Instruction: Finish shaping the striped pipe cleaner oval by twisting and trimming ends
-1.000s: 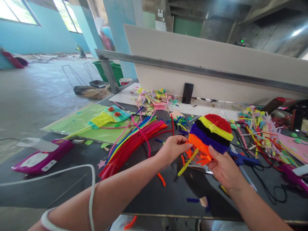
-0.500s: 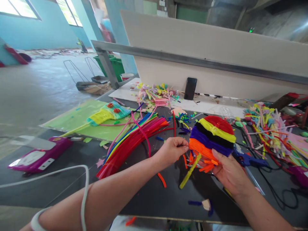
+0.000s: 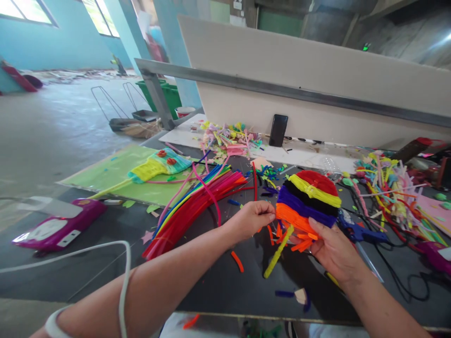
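We had the striped disc [image 3: 310,197] in hand, raised above the table [image 3: 225,286]. All clock positions are as seen, taken from that disc.

Our right hand [image 3: 331,256] sat at 5, gripping the disc's lower edge, thumb on the near face; most of its fingers were hidden. Our left hand [image 3: 255,219] was at 9, thumb and fingertips closed in a pinch right at the left end of the orange band. We couldn't tell if they had the edge between them.

Bands from 12 down: red, yellow, black, purple, orange. Loose orange ends [image 3: 305,242] stuck out at 6. A yellow stem [image 3: 278,252] angled down at 7.

Around it we had: blue glue gun [image 3: 364,232] between 3 and 4, near the right hand; scrap heap [image 3: 394,185] at 3; phone [image 3: 278,130] at 11, tilted against the white board [image 3: 246,110]; second heap [image 3: 229,136] at 10; red-heavy stem bundle [image 3: 193,209] at 9, past the left hand. Farther out at 9, a yellow-teal piece [image 3: 158,166] lay on a green sheet [image 3: 112,176]. Orange offcut [image 3: 237,261] at 8. White cable [image 3: 127,277] crossed our left forearm.
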`<state>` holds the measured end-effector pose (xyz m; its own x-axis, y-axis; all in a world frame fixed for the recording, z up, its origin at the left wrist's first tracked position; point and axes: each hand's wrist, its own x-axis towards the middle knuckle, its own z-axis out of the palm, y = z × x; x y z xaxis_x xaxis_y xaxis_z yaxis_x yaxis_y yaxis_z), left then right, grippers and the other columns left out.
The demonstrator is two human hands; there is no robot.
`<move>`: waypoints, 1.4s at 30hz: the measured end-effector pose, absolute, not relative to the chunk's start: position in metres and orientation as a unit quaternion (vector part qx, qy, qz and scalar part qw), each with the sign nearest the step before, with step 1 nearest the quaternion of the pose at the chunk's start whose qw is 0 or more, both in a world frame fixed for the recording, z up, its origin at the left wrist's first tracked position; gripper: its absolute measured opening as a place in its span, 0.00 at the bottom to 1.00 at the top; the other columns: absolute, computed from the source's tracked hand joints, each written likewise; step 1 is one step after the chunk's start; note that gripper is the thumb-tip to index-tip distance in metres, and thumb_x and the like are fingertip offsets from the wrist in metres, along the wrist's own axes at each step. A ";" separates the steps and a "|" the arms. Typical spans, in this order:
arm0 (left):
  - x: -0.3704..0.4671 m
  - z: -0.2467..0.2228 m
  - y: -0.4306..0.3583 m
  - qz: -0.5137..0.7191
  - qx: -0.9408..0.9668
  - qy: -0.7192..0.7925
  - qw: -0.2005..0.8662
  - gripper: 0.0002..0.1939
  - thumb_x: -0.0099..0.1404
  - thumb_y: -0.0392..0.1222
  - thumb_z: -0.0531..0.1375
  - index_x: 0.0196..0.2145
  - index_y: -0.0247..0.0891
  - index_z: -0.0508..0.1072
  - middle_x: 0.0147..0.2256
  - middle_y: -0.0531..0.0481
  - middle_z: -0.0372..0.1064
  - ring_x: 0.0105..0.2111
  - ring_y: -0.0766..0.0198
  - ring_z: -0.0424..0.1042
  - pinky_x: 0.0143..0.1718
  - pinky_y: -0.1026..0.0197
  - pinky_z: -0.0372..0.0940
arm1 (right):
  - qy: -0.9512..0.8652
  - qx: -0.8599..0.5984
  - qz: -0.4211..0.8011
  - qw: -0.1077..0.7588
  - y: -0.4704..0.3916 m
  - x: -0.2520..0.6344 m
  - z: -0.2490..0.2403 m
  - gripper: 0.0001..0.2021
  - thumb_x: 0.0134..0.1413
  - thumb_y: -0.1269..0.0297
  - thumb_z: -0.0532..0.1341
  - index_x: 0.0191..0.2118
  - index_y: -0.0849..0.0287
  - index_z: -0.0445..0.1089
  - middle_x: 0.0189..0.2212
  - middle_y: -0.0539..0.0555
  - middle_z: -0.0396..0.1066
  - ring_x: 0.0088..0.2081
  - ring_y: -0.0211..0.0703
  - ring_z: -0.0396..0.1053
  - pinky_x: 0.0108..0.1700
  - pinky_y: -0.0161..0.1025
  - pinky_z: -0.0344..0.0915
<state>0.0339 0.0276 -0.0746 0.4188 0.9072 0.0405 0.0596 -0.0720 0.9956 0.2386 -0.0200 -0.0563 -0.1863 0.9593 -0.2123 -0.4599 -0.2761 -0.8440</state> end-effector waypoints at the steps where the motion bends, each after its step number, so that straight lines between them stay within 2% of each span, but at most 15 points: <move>1: 0.034 -0.070 0.026 0.374 0.614 0.357 0.596 0.07 0.56 0.42 0.59 0.30 0.35 0.72 0.24 0.54 0.65 0.24 0.70 0.62 0.27 0.69 0.57 | -0.329 -0.385 0.699 0.504 -0.021 0.239 -0.055 0.17 0.51 0.65 0.63 0.49 0.54 0.70 0.47 0.56 0.72 0.43 0.51 0.73 0.42 0.49 0.71; 3: 0.034 -0.063 0.022 0.372 0.569 0.295 0.671 0.12 0.56 0.43 0.61 0.37 0.35 0.73 0.32 0.49 0.71 0.32 0.66 0.69 0.35 0.66 0.62 | -0.343 -0.380 0.701 0.496 -0.022 0.240 -0.053 0.18 0.52 0.64 0.62 0.50 0.53 0.69 0.47 0.56 0.72 0.43 0.51 0.73 0.42 0.49 0.71; 5: 0.036 -0.060 0.019 0.367 0.509 0.264 0.733 0.15 0.55 0.44 0.63 0.39 0.33 0.74 0.36 0.44 0.72 0.35 0.62 0.71 0.38 0.63 0.64 | -0.356 -0.377 0.703 0.486 -0.025 0.239 -0.051 0.19 0.52 0.63 0.62 0.52 0.52 0.67 0.46 0.56 0.73 0.42 0.50 0.73 0.42 0.49 0.71; 11: 0.043 -0.073 0.013 0.338 0.363 0.251 0.832 0.15 0.51 0.38 0.66 0.37 0.32 0.75 0.35 0.41 0.74 0.35 0.56 0.74 0.41 0.55 0.68 | -0.365 -0.375 0.727 0.445 -0.031 0.236 -0.044 0.16 0.53 0.59 0.61 0.48 0.53 0.69 0.42 0.55 0.75 0.43 0.48 0.73 0.44 0.45 0.70; 15: 0.042 -0.080 0.015 0.365 0.331 0.254 0.832 0.10 0.53 0.37 0.65 0.35 0.32 0.74 0.36 0.41 0.75 0.36 0.56 0.75 0.42 0.55 0.68 | -0.367 -0.356 0.725 0.462 -0.032 0.242 -0.047 0.15 0.56 0.53 0.57 0.46 0.53 0.69 0.43 0.54 0.74 0.44 0.45 0.72 0.44 0.44 0.69; 17: 0.040 -0.082 0.017 0.383 0.325 0.248 0.829 0.10 0.55 0.37 0.64 0.36 0.32 0.74 0.36 0.40 0.74 0.37 0.56 0.75 0.42 0.55 0.68 | -0.375 -0.368 0.704 0.478 -0.031 0.245 -0.052 0.13 0.56 0.54 0.58 0.44 0.52 0.69 0.42 0.53 0.74 0.42 0.43 0.72 0.42 0.42 0.69; 21: 0.040 -0.086 0.019 0.408 0.316 0.257 0.817 0.10 0.55 0.34 0.64 0.36 0.31 0.74 0.35 0.42 0.75 0.35 0.59 0.75 0.42 0.56 0.69 | -0.384 -0.428 0.656 0.488 -0.030 0.249 -0.061 0.09 0.50 0.58 0.64 0.35 0.56 0.71 0.33 0.51 0.74 0.34 0.40 0.71 0.38 0.39 0.69; 25: 0.041 -0.088 0.019 0.411 0.315 0.277 0.809 0.10 0.54 0.34 0.64 0.36 0.32 0.73 0.34 0.44 0.74 0.33 0.62 0.74 0.41 0.58 0.70 | -0.383 -0.452 0.640 0.489 -0.029 0.249 -0.063 0.10 0.47 0.57 0.65 0.29 0.59 0.72 0.27 0.51 0.72 0.29 0.39 0.70 0.36 0.39 0.69; 29: 0.042 -0.086 0.016 0.395 0.327 0.272 0.814 0.14 0.54 0.33 0.65 0.39 0.32 0.73 0.37 0.43 0.74 0.36 0.59 0.75 0.43 0.56 0.69 | -0.387 -0.444 0.644 0.487 -0.029 0.246 -0.062 0.11 0.47 0.57 0.65 0.32 0.59 0.73 0.29 0.53 0.75 0.31 0.42 0.72 0.37 0.40 0.68; 33: 0.044 -0.081 0.013 0.395 0.344 0.254 0.813 0.17 0.52 0.32 0.65 0.41 0.32 0.72 0.38 0.41 0.74 0.36 0.59 0.75 0.42 0.58 0.69 | -0.393 -0.448 0.635 0.492 -0.028 0.246 -0.064 0.14 0.49 0.56 0.64 0.38 0.60 0.73 0.32 0.55 0.75 0.34 0.44 0.72 0.36 0.39 0.68; 38: 0.048 -0.079 0.009 0.412 0.359 0.237 0.803 0.22 0.50 0.31 0.66 0.44 0.33 0.69 0.43 0.39 0.73 0.41 0.52 0.74 0.44 0.51 0.68 | -0.412 -0.463 0.622 0.478 -0.027 0.247 -0.071 0.14 0.50 0.56 0.63 0.41 0.58 0.73 0.32 0.53 0.75 0.33 0.43 0.72 0.35 0.38 0.67; 42: 0.050 -0.079 0.007 0.429 0.347 0.234 0.800 0.23 0.50 0.31 0.66 0.45 0.35 0.68 0.43 0.40 0.73 0.40 0.51 0.74 0.42 0.49 0.69 | -0.421 -0.480 0.611 0.469 -0.026 0.244 -0.075 0.15 0.50 0.55 0.62 0.41 0.58 0.72 0.32 0.53 0.74 0.31 0.40 0.70 0.32 0.36 0.66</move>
<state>0.0498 0.0066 -0.0787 0.5213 0.8499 -0.0768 -0.5241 0.3899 0.7572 0.2436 -0.0262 -0.0750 -0.1007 0.9763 -0.1916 -0.1688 -0.2065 -0.9638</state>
